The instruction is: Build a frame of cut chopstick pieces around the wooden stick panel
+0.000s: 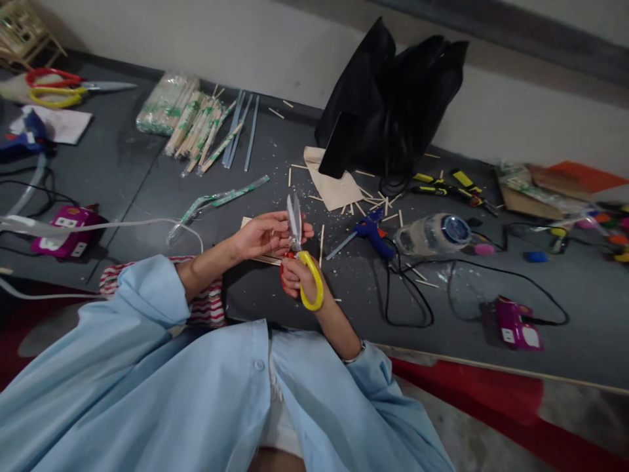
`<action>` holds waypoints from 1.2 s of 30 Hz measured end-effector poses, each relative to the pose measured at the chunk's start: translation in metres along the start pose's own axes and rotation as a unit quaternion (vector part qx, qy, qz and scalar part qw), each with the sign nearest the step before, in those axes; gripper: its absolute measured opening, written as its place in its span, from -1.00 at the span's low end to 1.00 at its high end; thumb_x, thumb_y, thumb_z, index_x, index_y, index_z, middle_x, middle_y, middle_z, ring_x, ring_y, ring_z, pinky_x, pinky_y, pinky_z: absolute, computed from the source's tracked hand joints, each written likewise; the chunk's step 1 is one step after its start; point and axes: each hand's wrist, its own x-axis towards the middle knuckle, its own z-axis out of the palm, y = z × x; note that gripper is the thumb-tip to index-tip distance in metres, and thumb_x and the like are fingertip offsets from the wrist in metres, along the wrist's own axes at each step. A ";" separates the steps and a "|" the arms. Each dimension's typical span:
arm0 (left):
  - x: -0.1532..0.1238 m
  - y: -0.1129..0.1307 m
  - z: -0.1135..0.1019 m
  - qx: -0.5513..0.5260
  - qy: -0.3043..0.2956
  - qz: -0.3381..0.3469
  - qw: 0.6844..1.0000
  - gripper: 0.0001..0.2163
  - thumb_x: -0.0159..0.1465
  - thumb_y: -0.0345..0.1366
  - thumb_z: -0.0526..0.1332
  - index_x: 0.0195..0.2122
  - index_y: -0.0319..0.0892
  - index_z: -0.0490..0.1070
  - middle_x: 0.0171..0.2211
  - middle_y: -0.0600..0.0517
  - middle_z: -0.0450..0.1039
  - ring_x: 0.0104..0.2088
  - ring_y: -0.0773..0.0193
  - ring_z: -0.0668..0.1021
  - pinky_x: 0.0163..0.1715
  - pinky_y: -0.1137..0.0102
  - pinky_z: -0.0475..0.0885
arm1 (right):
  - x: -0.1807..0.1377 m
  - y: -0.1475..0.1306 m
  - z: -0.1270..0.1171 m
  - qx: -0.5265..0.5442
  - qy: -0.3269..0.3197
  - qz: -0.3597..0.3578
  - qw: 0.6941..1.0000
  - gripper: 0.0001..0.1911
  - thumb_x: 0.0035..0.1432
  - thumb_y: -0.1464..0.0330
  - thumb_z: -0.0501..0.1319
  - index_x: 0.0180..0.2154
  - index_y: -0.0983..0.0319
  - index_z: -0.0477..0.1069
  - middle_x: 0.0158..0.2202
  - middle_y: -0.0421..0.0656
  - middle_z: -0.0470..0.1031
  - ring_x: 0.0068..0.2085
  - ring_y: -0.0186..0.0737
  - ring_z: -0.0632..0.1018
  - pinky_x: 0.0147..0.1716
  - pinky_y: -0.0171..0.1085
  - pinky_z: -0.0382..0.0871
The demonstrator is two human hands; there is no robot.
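At the left of the frame, a white cable (147, 223) is running toward the left sleeve (152, 292), so an elbow swinging outward could be snagging it. Near the centre, the left hand (263, 236) is lying half-curled at the blades of the scissors (305, 257), its fingers neither fully spread nor clenched; whether it is pinching anything, I cannot tell. The right hand (299, 274) is clasping the red and yellow handles, with the blades pointing up the frame; if it were squeezing while the left fingertips were straying between the blades, they could be getting nicked. Right of centre, a blue glue gun (376, 231) is resting beside a clear bottle (427, 236); a sleeve catching its looping black cord (410, 326) could be dragging the gun and knocking the bottle. For room, the surface (120, 177) is offering a bare stretch at left, below the wrapped sticks (204, 128); at upper centre, a black bag (393, 98) is crowding the back; at lower right, a bare strip is showing between cord and purple box (518, 324), while the front edge is passing close by the right sleeve (376, 373).
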 end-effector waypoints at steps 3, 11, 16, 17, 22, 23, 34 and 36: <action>0.003 0.001 -0.002 0.006 0.039 -0.004 0.999 -0.79 0.26 -0.56 0.13 -0.15 -0.39 0.51 -0.23 -0.24 0.64 -0.24 0.16 0.70 -0.17 0.36 0.61 | -0.005 -0.006 -0.011 -0.001 -0.017 0.001 1.000 -0.62 -0.04 0.02 0.25 -0.42 0.12 0.17 -0.70 -0.50 -0.04 -0.71 -0.48 0.00 -0.74 -0.40 0.05; -0.001 0.007 0.000 0.042 0.079 -0.045 0.995 -0.73 0.42 -0.38 0.05 -0.34 -0.31 0.48 -0.69 0.09 0.31 -0.71 0.34 0.46 -0.72 0.52 0.37 | -0.033 -0.021 -0.087 -0.491 0.341 -0.074 0.798 -0.54 0.12 0.05 0.24 -0.05 0.20 0.45 -0.26 -0.01 0.60 -0.30 -0.05 0.57 -0.33 -0.20 0.35; -0.003 0.010 0.005 0.041 0.091 -0.033 0.994 -0.69 0.45 -0.30 0.06 -0.41 -0.26 0.45 -0.76 0.25 -0.03 -0.83 0.49 0.10 -0.82 0.60 -0.02 | -0.042 -0.016 -0.107 -0.605 0.332 0.022 0.723 -0.49 0.21 0.11 0.19 0.11 0.23 0.41 -0.17 0.06 0.62 -0.25 0.02 0.62 -0.32 -0.18 0.37; -0.003 0.010 0.006 0.045 0.094 -0.028 0.994 -0.67 0.46 -0.30 0.04 -0.42 -0.26 0.45 -0.76 0.25 -0.04 -0.83 0.50 0.07 -0.81 0.60 -0.03 | -0.045 -0.015 -0.108 -0.615 0.309 0.023 0.725 -0.44 0.19 0.14 0.22 0.16 0.24 0.38 -0.18 0.03 0.62 -0.24 0.02 0.62 -0.30 -0.17 0.38; -0.002 0.005 0.009 0.075 0.087 -0.010 0.993 -0.66 0.47 -0.25 0.04 -0.43 -0.23 0.42 -0.77 0.25 -0.04 -0.81 0.50 0.05 -0.78 0.59 -0.05 | -0.053 -0.019 -0.093 -0.639 0.285 -0.088 0.709 -0.47 0.22 0.21 0.19 0.17 0.27 0.40 -0.08 0.08 0.60 -0.06 0.07 0.58 -0.07 -0.07 0.41; -0.003 0.003 0.009 0.081 0.082 -0.004 0.993 -0.67 0.47 -0.24 0.05 -0.43 -0.22 0.42 -0.77 0.25 -0.04 -0.80 0.50 0.04 -0.77 0.59 -0.05 | -0.051 -0.021 -0.086 -0.626 0.306 -0.129 0.705 -0.53 0.24 0.21 0.16 0.12 0.28 0.46 -0.06 0.11 0.59 -0.04 0.08 0.57 -0.04 -0.05 0.41; -0.005 -0.003 0.013 0.102 0.093 -0.003 0.990 -0.72 0.33 -0.08 0.25 -0.35 -0.21 0.46 -0.70 0.24 0.07 -0.74 0.51 0.12 -0.70 0.59 0.02 | 0.026 -0.026 -0.025 -0.319 0.158 -0.254 0.899 -0.70 0.15 0.11 0.24 -0.43 0.21 0.47 -0.55 -0.27 0.44 -0.47 -0.33 0.42 -0.43 -0.34 0.27; -0.004 -0.002 0.014 0.076 0.110 0.006 0.991 -0.79 0.32 -0.16 0.23 -0.28 -0.20 0.49 -0.64 0.16 0.26 -0.69 0.45 0.29 -0.66 0.54 0.17 | 0.028 -0.024 -0.028 -0.283 0.167 -0.247 0.911 -0.69 0.16 0.11 0.23 -0.41 0.21 0.47 -0.56 -0.29 0.41 -0.52 -0.35 0.37 -0.46 -0.35 0.24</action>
